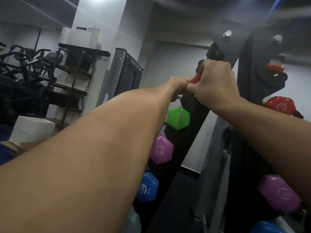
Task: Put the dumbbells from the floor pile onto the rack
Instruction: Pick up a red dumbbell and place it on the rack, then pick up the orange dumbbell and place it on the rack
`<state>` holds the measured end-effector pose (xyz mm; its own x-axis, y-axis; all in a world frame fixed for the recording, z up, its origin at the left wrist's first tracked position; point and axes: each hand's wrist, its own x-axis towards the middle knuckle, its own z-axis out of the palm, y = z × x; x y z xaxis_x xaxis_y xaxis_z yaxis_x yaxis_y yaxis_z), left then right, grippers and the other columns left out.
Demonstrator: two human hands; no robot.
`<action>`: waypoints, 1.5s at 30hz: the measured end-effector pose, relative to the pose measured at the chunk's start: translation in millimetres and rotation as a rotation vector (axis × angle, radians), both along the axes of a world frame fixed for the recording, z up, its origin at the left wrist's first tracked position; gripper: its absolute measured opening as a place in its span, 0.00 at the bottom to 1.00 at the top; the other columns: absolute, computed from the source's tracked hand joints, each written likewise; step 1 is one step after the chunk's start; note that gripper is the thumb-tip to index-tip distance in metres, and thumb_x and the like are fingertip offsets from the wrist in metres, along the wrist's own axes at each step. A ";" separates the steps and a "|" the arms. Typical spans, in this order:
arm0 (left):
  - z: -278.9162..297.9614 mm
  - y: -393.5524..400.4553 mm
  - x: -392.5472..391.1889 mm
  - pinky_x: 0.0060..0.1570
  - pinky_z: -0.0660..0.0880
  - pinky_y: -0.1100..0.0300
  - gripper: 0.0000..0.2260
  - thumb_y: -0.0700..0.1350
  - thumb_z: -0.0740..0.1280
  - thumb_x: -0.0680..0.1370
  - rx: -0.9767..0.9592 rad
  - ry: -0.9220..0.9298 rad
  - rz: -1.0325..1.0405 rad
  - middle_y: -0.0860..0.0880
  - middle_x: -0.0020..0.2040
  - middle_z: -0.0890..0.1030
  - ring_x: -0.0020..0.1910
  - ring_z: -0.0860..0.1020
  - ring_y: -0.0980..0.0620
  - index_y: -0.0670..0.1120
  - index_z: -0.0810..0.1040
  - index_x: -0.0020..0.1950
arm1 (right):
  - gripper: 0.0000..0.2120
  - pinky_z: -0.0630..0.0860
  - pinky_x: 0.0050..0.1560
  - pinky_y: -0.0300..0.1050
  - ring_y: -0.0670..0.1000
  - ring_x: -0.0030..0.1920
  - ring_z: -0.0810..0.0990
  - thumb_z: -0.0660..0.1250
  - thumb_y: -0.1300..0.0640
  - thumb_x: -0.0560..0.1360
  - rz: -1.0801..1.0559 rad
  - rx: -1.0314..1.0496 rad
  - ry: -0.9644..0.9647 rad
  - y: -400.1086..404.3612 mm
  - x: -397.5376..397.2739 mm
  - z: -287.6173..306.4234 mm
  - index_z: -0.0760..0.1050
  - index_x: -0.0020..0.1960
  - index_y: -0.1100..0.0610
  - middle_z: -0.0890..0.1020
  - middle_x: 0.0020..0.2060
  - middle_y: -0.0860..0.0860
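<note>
Both hands — the left hand [179,84] and the right hand [217,81] — clench the red dumbbell [196,78] at the rack [195,105]'s upper left upright, probably to steady it into a cradle.

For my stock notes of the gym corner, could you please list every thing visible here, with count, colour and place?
rack: one, black, centre to right, with pegs at the top
red dumbbell: one, at the rack's upper left slot, between both hands
second red dumbbell: one, on the rack's right side
red handle: one, upper right slot
green dumbbell: one, left side, below the hands
purple dumbbells: two, left side and lower right
blue dumbbells: two, lower left and bottom right edge
exercise bikes: several, black, far left
white box: one, left floor
left hand: grips the red dumbbell
right hand: grips the same dumbbell
</note>
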<state>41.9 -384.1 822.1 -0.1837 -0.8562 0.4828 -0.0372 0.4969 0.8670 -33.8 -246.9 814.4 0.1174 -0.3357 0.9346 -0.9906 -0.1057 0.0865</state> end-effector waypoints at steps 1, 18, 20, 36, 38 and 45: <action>-4.6 1.8 -0.2 0.28 0.67 0.65 0.18 0.41 0.62 0.81 0.035 -0.063 -0.029 0.54 0.20 0.71 0.26 0.70 0.56 0.51 0.70 0.31 | 0.16 0.70 0.42 0.45 0.59 0.46 0.81 0.75 0.51 0.71 -0.022 0.007 0.013 1.1 -0.7 -2.9 0.80 0.52 0.60 0.81 0.48 0.59; -31.9 54.7 32.2 0.67 0.67 0.39 0.27 0.68 0.57 0.74 0.068 -0.160 -0.115 0.52 0.68 0.78 0.66 0.74 0.43 0.58 0.76 0.69 | 0.32 0.76 0.58 0.54 0.62 0.57 0.78 0.73 0.54 0.72 -0.097 0.368 0.054 35.4 -3.0 -20.8 0.68 0.75 0.51 0.73 0.60 0.57; -32.2 67.1 40.2 0.65 0.69 0.41 0.27 0.66 0.60 0.75 0.032 -0.131 -0.063 0.51 0.65 0.80 0.63 0.76 0.44 0.54 0.77 0.68 | 0.33 0.75 0.58 0.52 0.61 0.58 0.78 0.74 0.53 0.71 -0.084 0.399 0.034 44.6 0.3 -17.2 0.68 0.75 0.52 0.75 0.61 0.57; -218.5 156.4 87.1 0.26 0.71 0.64 0.08 0.43 0.65 0.80 -0.062 -0.268 0.144 0.47 0.34 0.79 0.25 0.75 0.56 0.43 0.79 0.42 | 0.16 0.79 0.51 0.49 0.54 0.50 0.81 0.75 0.51 0.69 0.359 0.546 -0.646 83.4 22.4 -185.7 0.77 0.53 0.53 0.81 0.46 0.51; -286.3 168.2 98.5 0.31 0.73 0.61 0.09 0.45 0.66 0.78 0.021 -0.426 0.157 0.47 0.34 0.82 0.28 0.79 0.54 0.42 0.82 0.43 | 0.12 0.80 0.51 0.48 0.52 0.49 0.81 0.75 0.52 0.69 0.342 0.659 -0.746 88.0 27.3 -254.0 0.77 0.49 0.51 0.81 0.44 0.49; -473.5 189.8 148.9 0.45 0.81 0.51 0.11 0.46 0.67 0.76 0.370 -0.912 0.136 0.40 0.42 0.86 0.44 0.84 0.43 0.39 0.85 0.44 | 0.06 0.84 0.49 0.61 0.55 0.39 0.84 0.72 0.50 0.63 0.288 1.085 -1.025 86.9 37.7 -482.8 0.81 0.35 0.52 0.85 0.32 0.50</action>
